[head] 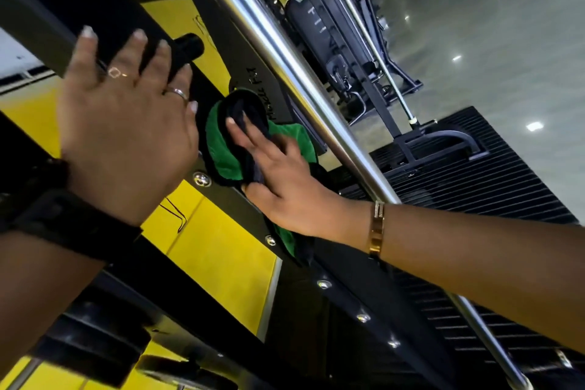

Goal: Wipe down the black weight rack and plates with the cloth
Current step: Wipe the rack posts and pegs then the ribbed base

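Right hand [278,187] lay flat, fingers straight, pressing the green cloth [226,152] onto the black rack [348,282] — cloth under its fingers. Left hand [126,123] rested, fingers spread, on a beam [34,13].

Right hand [278,190] presses the green cloth [223,152] flat on the black rack [345,298] (just beside a chrome bar [285,54]); left hand [126,117] rests on its beam [104,6].

My left hand [126,127] lies flat, fingers spread toward twelve o'clock, forearm coming from eight o'clock. My right hand [281,180] presses flat, fingers straight toward eleven o'clock, forearm from four o'clock.
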A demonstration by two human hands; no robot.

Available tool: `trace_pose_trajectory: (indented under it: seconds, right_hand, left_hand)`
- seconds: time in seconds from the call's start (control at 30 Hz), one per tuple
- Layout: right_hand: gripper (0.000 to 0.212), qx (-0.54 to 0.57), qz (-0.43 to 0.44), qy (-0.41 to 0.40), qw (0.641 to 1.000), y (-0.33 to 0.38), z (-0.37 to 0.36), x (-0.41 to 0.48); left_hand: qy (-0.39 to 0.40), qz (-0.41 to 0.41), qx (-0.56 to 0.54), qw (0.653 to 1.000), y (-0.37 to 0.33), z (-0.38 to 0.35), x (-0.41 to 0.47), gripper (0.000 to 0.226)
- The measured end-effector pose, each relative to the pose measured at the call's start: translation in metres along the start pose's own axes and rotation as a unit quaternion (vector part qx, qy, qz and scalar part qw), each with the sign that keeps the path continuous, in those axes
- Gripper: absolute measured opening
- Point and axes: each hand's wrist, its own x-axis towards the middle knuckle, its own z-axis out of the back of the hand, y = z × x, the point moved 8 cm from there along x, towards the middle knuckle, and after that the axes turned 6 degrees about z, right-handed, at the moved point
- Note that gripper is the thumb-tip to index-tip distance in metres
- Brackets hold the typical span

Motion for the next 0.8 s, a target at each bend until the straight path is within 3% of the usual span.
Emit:
trace_pose_trajectory:
  seconds: [0.13,0.5,0.63,0.8]
  right_hand:
    - [0.075,-0.046,0.038,0.01,0.998,-0.014,-0.011,-0.022]
    - [0.072,-0.022,-0.095,-0.015,0.995,-0.07,-0.033,-0.104]
    - [0.071,-0.014,-0.143,0.002,0.99,-0.079,-0.04,-0.128]
    - [0.072,-0.037,-0.184,0.053,0.981,-0.086,-0.051,-0.171]
  left_hand:
    - [0.032,0.007,0.013,0.999,-0.011,-0.002,-0.009,0.045]
    - [0.106,-0.04,0.14,0.984,-0.097,-0.034,-0.077,0.059]
    - [0.06,-0.008,0.086,0.994,-0.116,-0.039,-0.105,0.055]
    - [0.078,-0.004,-0.008,0.997,-0.153,-0.062,-0.163,0.058]
